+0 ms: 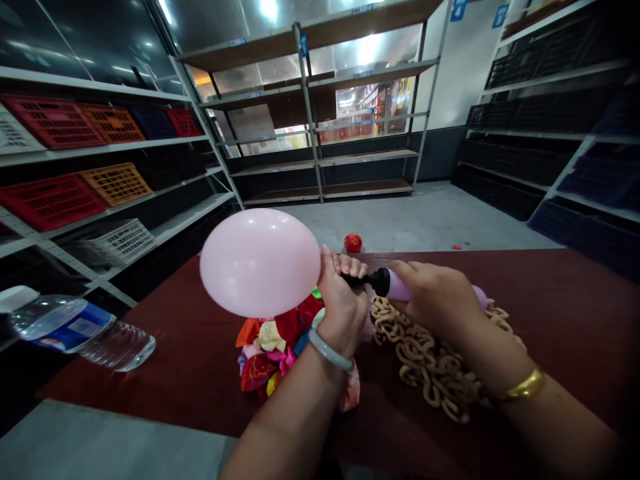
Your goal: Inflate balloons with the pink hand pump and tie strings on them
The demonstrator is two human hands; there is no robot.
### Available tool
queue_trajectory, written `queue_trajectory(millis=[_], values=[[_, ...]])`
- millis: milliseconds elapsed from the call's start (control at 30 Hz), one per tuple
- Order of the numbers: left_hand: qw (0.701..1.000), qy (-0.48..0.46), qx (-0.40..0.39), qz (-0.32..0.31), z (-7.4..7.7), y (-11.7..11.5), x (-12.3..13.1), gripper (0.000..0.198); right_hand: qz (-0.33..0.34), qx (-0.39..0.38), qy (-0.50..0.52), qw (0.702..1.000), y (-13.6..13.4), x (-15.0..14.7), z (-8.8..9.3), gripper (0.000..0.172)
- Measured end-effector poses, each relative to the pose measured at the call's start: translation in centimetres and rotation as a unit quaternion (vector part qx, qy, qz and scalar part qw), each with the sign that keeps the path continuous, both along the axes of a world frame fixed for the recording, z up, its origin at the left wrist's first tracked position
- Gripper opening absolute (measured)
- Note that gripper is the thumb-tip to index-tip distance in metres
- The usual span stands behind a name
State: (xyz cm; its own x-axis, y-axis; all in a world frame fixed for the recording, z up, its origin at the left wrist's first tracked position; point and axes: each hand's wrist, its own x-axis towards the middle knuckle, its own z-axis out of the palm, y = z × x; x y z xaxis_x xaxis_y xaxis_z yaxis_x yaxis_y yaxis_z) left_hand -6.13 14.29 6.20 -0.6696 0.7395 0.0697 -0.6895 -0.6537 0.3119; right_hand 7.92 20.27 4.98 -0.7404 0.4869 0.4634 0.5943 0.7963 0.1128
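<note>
A pink balloon, blown up, points out to the left from my left hand. The fingers of that hand are closed round its neck, where the black nozzle of a hand pump enters. My right hand is wrapped round the pump's light purple body, whose far end shows past the knuckles. Beneath the balloon and my left forearm lies a heap of bright limp pieces, apparently uninflated balloons, partly hidden. Under my right hand is a pile of tan curled loops.
These lie on a dark red table. A clear water bottle with a blue label is at the left. A small red ball-like thing is at the far edge. Behind are metal shelves; coloured crates fill the left rack.
</note>
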Motion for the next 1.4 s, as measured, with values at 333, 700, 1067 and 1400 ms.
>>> queue_trajectory(millis=[333,700,1067,1400], values=[[0.999,0.009,-0.027,0.044,1.2,-1.0,-3.7,0.053,0.033,-0.060,0.026,0.997,1.6,0.2,-0.3,0.038],[0.996,-0.018,0.045,0.071,2.3,-2.2,-5.2,0.050,-0.002,-0.005,0.013,1.000,3.6,2.8,0.9,0.047],[0.999,0.035,-0.007,0.006,0.3,-0.3,1.0,0.050,0.028,-0.041,0.020,0.999,-0.4,-0.3,-0.1,0.039],[0.998,-0.021,0.004,0.062,1.6,-1.5,-4.7,0.052,0.055,-0.079,0.045,0.994,2.9,0.9,-0.6,0.042]])
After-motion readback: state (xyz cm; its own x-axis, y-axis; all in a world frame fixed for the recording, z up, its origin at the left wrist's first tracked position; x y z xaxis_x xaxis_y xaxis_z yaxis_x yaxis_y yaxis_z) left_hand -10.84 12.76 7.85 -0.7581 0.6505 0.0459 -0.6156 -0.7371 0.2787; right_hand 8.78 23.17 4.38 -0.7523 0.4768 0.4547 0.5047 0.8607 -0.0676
